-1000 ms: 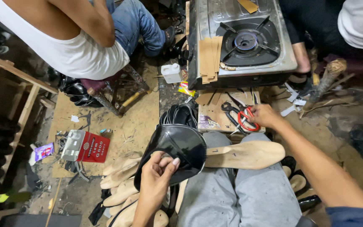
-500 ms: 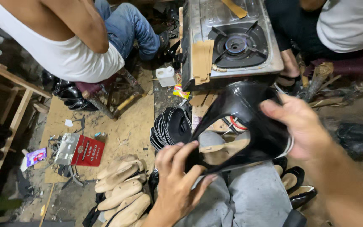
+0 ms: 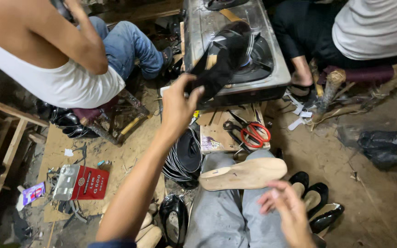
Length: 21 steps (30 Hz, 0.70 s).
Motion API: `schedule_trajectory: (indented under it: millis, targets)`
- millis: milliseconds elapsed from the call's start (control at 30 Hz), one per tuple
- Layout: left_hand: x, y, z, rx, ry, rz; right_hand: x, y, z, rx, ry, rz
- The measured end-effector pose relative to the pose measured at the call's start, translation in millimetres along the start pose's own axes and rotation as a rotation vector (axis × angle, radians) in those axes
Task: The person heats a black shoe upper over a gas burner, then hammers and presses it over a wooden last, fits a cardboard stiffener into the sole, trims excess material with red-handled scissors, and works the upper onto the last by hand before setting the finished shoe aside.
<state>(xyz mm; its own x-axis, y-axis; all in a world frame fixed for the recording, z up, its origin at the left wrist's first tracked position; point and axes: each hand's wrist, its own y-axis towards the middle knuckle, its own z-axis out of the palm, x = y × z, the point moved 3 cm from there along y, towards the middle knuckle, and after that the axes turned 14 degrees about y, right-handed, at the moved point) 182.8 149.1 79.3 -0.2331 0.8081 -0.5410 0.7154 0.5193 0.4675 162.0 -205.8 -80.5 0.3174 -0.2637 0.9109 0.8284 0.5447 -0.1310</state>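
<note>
My left hand [image 3: 178, 104] grips the black shoe upper [image 3: 219, 64] over the gas stove [image 3: 272, 78] burner at the top of the frame, so I keep my fingers back, while my right hand [image 3: 288, 209] hangs open and empty by the wooden last [image 3: 244, 174] on my lap.

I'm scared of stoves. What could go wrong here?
The left hand holds the black shoe upper right over the gas stove burner; it might scorch, or fingers might burn, if the burner is lit. The wooden sole lies loose on the lap and could slide off.
</note>
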Motion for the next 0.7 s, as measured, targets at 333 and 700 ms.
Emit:
schedule_trajectory:
  millis: [333,700]
  targets:
    - [8.3,68.9,103.0,-0.169,0.072,0.171,-55.5,-12.9,-36.9,-0.053,-0.128,0.075]
    - [9.6,59.5,112.3,-0.108,0.064,0.104,-57.1,-11.2,-34.7,-0.032,-0.232,0.141]
